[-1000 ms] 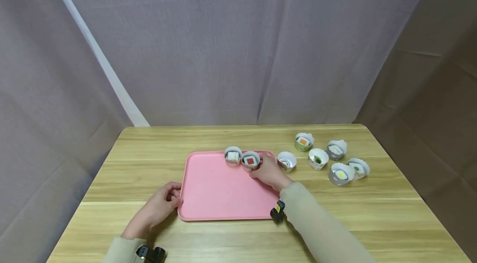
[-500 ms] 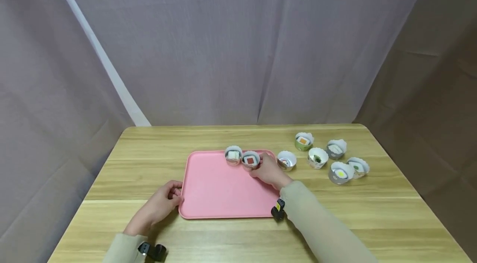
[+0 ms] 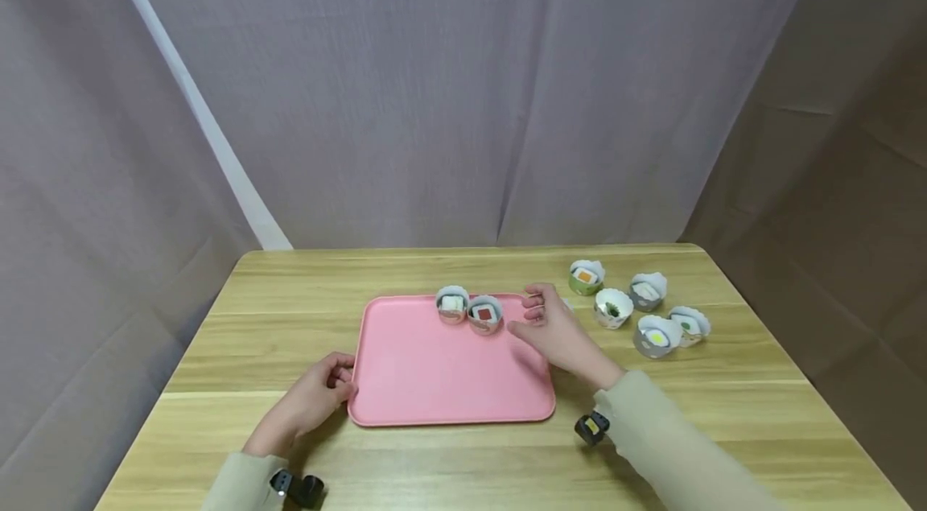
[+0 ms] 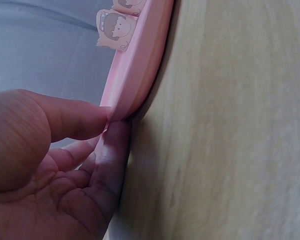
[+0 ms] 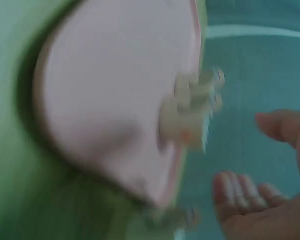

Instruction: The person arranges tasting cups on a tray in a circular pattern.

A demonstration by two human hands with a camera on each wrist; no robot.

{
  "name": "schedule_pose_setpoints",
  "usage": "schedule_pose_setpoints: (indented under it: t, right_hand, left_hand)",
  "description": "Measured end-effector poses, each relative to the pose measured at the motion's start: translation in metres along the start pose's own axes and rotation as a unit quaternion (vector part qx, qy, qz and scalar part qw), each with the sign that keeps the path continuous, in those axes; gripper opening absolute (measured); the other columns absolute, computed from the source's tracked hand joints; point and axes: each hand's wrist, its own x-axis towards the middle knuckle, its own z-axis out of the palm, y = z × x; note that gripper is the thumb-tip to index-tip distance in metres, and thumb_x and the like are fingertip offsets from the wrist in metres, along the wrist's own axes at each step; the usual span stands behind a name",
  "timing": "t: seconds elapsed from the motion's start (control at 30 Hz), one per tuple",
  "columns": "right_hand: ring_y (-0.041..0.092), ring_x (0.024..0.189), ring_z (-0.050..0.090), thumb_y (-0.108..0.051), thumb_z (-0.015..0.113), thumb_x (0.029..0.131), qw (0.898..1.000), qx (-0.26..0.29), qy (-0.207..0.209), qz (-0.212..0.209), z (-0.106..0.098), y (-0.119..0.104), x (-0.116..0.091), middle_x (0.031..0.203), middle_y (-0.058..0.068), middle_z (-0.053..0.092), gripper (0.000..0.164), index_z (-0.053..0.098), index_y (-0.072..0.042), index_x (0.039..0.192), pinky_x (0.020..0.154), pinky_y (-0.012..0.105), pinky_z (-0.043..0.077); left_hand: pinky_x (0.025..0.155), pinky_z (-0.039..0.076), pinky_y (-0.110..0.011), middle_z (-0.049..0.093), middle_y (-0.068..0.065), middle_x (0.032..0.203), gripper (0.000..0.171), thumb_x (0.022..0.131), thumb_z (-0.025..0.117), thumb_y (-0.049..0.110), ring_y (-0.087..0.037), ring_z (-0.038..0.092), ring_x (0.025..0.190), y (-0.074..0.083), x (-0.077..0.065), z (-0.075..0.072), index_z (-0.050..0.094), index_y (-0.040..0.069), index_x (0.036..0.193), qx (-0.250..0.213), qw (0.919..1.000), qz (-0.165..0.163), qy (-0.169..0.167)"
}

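Right hand (image 3: 561, 334) draws back from the red-topped cup (image 3: 484, 315)

Half a second ago its fingers were on that cup; now it has shifted toward the right of the frame and is free of it, thumb and fingers spread with a gap between, holding nothing. It sits over the upper right corner of the pink tray (image 3: 442, 374), mostly hiding another cup (image 3: 567, 304) behind it. Blur softens the right wrist view, though the loose fingers show well apart from the cups.

The left hand (image 3: 311, 397), lower left of centre, has stayed put. It pinches the tray's left edge, with the thumb on the rim in the left wrist view.

The red-topped cup stands upright on the tray, just above the centre of its right half, close beside the white-block cup (image 3: 452, 304) to its left. Both are near the tray's far edge.

Right of the tray, on the wooden desk (image 3: 463, 471), stand a green cup (image 3: 586, 278) with an orange-topped piece, a white cup (image 3: 613, 308) with something dark green inside, a grey cup (image 3: 648, 290) with white contents, a second grey cup (image 3: 657, 336) with a yellow-marked piece, and a green-marked cup (image 3: 689, 325) just beside it. Grey curtain (image 3: 362, 92) fills the upper frame.
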Motion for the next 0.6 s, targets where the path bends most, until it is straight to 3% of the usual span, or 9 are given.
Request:
schedule_pose_setpoints:
  t: [0.17,0.33,0.5,0.6]
  right_hand:
    - [0.034,0.116,0.047,-0.036,0.074,0.084,0.995,-0.079,0.040,-0.048,-0.033,0.012,-0.005,0.127,0.017,0.046,0.073,0.037,-0.002,0.138,0.094,0.050,0.042]
    - [0.038,0.127,0.037,-0.057,0.072,0.078,0.990,-0.132,0.035,-0.032,-0.045,0.027,-0.008,0.139,0.022,0.036,0.094,0.031,-0.003,0.145,0.098,0.056,0.038]
    - [0.045,0.130,0.033,-0.052,0.076,0.077,0.995,-0.102,0.010,0.006,-0.043,0.043,-0.004,0.144,0.029,0.025,0.106,0.017,-0.002,0.150,0.101,0.059,0.034]
    - [0.046,0.130,0.033,-0.040,0.077,0.080,0.998,-0.025,-0.007,0.049,-0.039,0.051,0.000,0.145,0.032,0.023,0.108,0.005,-0.001,0.151,0.103,0.056,0.034]
  left_hand:
    - [0.060,0.045,-0.025,0.053,-0.009,0.091,0.036,0.087,0.061,-0.008,-0.020,0.051,0.080,-0.003,0.000,0.001,0.054,-0.003,0.122,-0.010,0.9999,0.001,-0.004]
    - [0.059,0.044,-0.024,0.053,-0.009,0.090,0.036,0.086,0.061,-0.007,-0.019,0.051,0.078,-0.003,0.002,0.002,0.054,-0.003,0.121,-0.007,1.0000,0.006,-0.002]
    - [0.060,0.045,-0.024,0.053,-0.009,0.090,0.035,0.086,0.060,-0.008,-0.019,0.051,0.078,-0.002,0.003,-0.001,0.054,-0.003,0.121,-0.009,0.9999,0.009,-0.002]
    - [0.060,0.044,-0.023,0.053,-0.009,0.089,0.036,0.086,0.060,-0.008,-0.019,0.051,0.078,-0.003,0.004,-0.002,0.054,-0.004,0.121,-0.014,0.9999,0.009,-0.004]
